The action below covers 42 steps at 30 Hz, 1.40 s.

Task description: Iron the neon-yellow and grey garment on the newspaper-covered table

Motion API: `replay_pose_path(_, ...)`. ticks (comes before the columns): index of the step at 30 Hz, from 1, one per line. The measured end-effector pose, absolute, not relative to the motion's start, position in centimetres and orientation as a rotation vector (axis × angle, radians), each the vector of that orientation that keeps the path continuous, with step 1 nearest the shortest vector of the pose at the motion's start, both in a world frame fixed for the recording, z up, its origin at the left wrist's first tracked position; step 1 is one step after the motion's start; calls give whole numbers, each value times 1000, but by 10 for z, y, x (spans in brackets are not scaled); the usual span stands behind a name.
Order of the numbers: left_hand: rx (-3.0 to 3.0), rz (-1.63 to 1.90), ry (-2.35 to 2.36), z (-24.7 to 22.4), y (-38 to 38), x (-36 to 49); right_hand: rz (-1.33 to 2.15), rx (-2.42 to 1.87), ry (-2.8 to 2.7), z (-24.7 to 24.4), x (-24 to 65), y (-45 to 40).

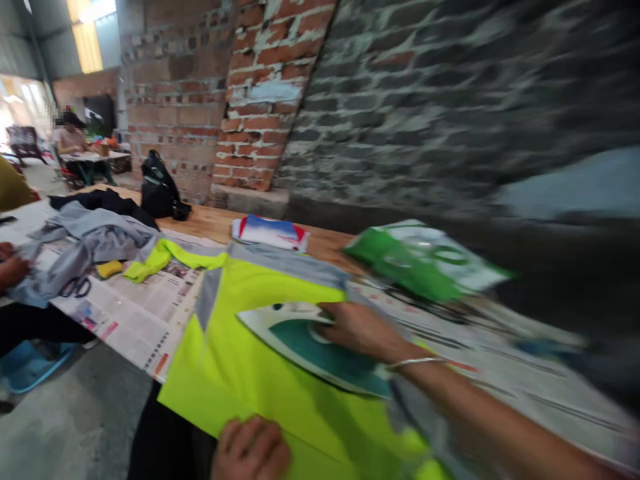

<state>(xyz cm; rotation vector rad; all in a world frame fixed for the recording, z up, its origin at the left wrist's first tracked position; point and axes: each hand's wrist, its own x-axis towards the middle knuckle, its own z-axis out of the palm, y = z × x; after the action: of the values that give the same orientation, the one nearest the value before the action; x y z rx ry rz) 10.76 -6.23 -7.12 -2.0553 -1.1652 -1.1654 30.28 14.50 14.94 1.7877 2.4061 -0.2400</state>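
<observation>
R grip (334, 321) is closed round the handle of the iron (320, 350), which sits on the hi-vis yellow top (280, 283), tip pointing to the left & slightly toward the far edge. Iron is directly under the R grip, sticking out past it on the tip side. L grip (253, 448) is w/ fingers curled at the top's hem by the table's near edge, nearer the wearer than the iron & apart from it; can't tell if it's pinching cloth. Top lies over newspaper (135, 313) on the table (213, 223), one sleeve out to the left. Beyond it, twd far edge: red/white/blue pkg (273, 233); green/white bag (425, 260) to its right. Left part of table: yellow block (109, 269), scissors (77, 287), grey cloth (100, 233), black bag (159, 187) nr far edge. Another person's hand (13, 272) is at far left, nr the grey cloth
</observation>
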Motion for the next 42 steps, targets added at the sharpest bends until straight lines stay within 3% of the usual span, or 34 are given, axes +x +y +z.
replay_pose_path(5,-2186,-1337,-1214,-44,-63,97,-155,1692,2375,155,291,74)
replay_pose_path(9,-2182,-1380,-1183,-41,-62,98,-79,1649,2393,147,302,66)
replay_pose_path(23,-2206,-1249,-1156,-33,-62,97,73,2139,2195,138,316,233)
replay_pose_path(28,-2161,-1355,-1194,-40,-61,98,80,2296,2066,138,313,257)
replay_pose_path(32,-2225,-1198,-1137,-38,-60,93,63,2252,2091,142,310,238)
replay_pose_path(42,-2172,-1294,-1161,-61,-54,93,-100,1747,2416,146,287,98)
